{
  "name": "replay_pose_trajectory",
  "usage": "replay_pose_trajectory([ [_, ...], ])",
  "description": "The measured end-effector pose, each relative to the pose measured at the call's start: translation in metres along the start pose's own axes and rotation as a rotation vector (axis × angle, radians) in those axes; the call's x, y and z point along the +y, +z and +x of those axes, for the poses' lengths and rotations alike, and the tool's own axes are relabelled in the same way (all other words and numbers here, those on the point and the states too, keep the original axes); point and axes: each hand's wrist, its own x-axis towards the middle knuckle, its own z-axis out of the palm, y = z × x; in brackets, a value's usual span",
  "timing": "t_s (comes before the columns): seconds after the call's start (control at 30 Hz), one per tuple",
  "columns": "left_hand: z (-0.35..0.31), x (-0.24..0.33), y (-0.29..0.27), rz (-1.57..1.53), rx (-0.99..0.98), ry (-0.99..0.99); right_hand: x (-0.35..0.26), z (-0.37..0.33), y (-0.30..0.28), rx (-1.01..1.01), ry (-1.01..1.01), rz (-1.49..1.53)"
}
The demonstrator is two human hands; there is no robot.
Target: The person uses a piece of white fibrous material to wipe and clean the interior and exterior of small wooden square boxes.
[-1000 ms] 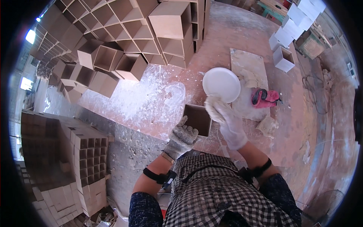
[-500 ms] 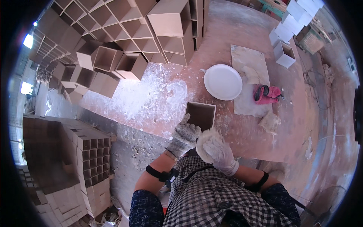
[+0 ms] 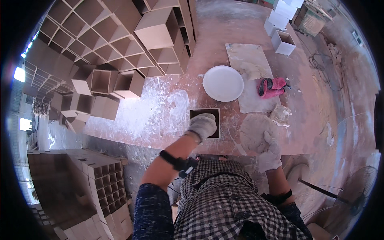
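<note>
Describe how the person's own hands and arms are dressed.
The left hand wears a greyish fabric glove; the right hand wears a whitish glove. A black strap with a small dark device circles the left forearm, and another black band the right. Both sleeves are dark navy with pale flecks.

Greyish pad (image 3: 256, 130), white dish (image 3: 223, 83), pink cloth (image 3: 272, 87), black-and-white checked garment (image 3: 224, 192), brown boxes (image 3: 156, 34)

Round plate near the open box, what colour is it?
White; the round plate shows in the head view.
</note>
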Motion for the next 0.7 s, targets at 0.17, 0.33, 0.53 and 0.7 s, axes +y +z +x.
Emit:
replay_pose_trajectory([
  [0.17, 0.009, -0.005, 0.059, -0.066, 0.336, -0.018, 0.015, 0.004, -0.026, 0.056, 0.119, 0.244],
  [0.33, -0.030, -0.043, 0.060, -0.089, 0.304, 0.071, 0.011, 0.004, -0.013, -0.062, 0.102, 0.216],
  [0.53, -0.041, -0.079, 0.112, -0.089, 0.276, 0.398, 0.011, 0.025, 0.037, -0.233, -0.105, -0.250],
  [0.7, -0.027, -0.069, 0.127, -0.173, 0.194, 0.366, 0.040, 0.058, 0.072, -0.466, -0.542, -0.647],
])
